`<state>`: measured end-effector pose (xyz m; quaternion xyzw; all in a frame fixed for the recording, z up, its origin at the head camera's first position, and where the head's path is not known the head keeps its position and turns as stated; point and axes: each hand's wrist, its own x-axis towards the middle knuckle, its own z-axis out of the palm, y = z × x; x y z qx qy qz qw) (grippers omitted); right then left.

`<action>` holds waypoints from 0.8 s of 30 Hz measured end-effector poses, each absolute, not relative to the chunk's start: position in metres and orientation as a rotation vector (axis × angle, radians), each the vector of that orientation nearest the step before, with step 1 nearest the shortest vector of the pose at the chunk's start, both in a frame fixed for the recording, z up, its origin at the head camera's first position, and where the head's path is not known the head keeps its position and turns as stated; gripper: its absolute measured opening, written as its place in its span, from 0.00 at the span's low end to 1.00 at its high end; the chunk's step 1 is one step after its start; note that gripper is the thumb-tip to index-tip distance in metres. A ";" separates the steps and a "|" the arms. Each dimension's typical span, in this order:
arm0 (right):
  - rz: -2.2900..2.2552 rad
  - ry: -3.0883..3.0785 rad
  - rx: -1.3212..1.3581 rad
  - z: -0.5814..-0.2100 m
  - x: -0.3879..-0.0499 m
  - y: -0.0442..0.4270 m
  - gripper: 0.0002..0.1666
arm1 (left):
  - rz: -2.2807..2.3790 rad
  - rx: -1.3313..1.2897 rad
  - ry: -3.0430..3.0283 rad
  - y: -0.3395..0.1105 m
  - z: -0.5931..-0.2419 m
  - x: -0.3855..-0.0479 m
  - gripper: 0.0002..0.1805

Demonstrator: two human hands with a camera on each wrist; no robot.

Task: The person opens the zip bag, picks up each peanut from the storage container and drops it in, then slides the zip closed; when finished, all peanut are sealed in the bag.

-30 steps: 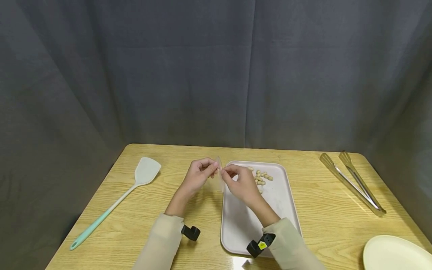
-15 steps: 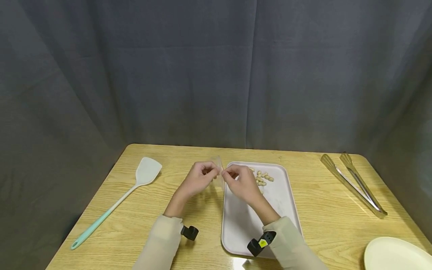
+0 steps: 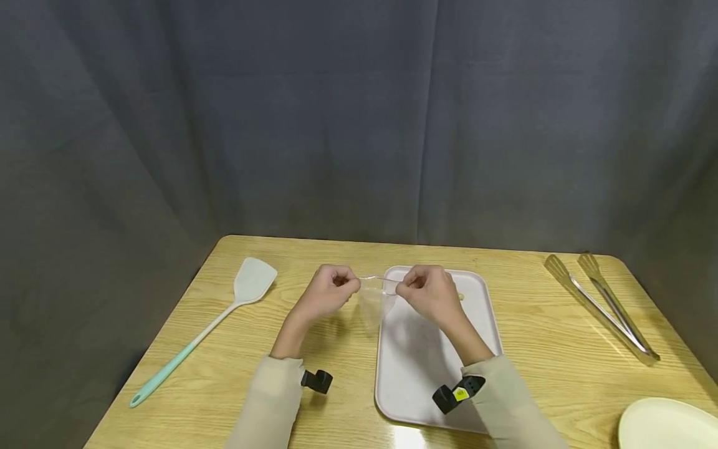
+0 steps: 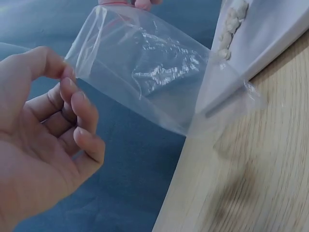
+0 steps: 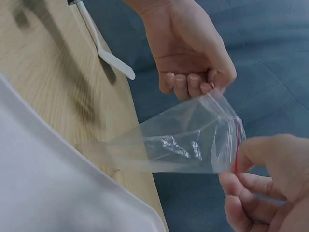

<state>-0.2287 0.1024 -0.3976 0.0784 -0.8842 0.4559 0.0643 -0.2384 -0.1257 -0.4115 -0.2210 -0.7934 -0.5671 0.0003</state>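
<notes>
A clear plastic zip bag (image 3: 373, 302) with a red strip (image 5: 237, 145) along its mouth hangs between my hands, its bottom pointing down. My left hand (image 3: 330, 290) pinches one top corner between thumb and forefinger. The opposite end of the mouth is pinched by my right hand (image 3: 430, 290). No contents show inside the bag (image 4: 154, 67). Below and to the right lies a pale tray (image 3: 412, 386), under my right hand. Shelled-looking detail cannot be made out on the peanuts (image 4: 232, 26) lying on it; in the head view my right hand hides most of them.
On the left of the wooden table (image 3: 331, 411) lies a spatula (image 3: 252, 280) with a mint-green handle. Metal tongs (image 3: 608, 312) rest at the far right, and a cream plate (image 3: 667, 427) sits at the near right corner. A dark curtain (image 3: 359, 125) hangs behind.
My hands have moved apart, the right one going rightward over the peanuts. The bag's mouth, earlier bunched between close fingertips, is now stretched between them. The view has shifted slightly.
</notes>
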 end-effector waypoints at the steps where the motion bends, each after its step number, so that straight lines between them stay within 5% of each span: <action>1: 1.389 -2.674 0.247 -0.398 -0.229 0.102 0.04 | -1.773 -0.686 -2.504 -0.126 -0.412 -0.239 0.13; 9: 1.407 -2.628 0.270 -0.401 -0.230 0.095 0.04 | -1.708 -0.620 -2.498 -0.117 -0.415 -0.239 0.08; 13: 1.368 -2.598 0.276 -0.401 -0.230 0.094 0.04 | -1.549 -0.683 -2.614 -0.105 -0.419 -0.238 0.45; 16: 1.363 -2.596 0.287 -0.401 -0.231 0.093 0.04 | -1.468 -0.730 -2.684 -0.098 -0.424 -0.238 0.58; 24: 1.359 -2.584 0.285 -0.404 -0.231 0.092 0.05 | -1.534 -0.697 -2.567 -0.098 -0.435 -0.243 0.40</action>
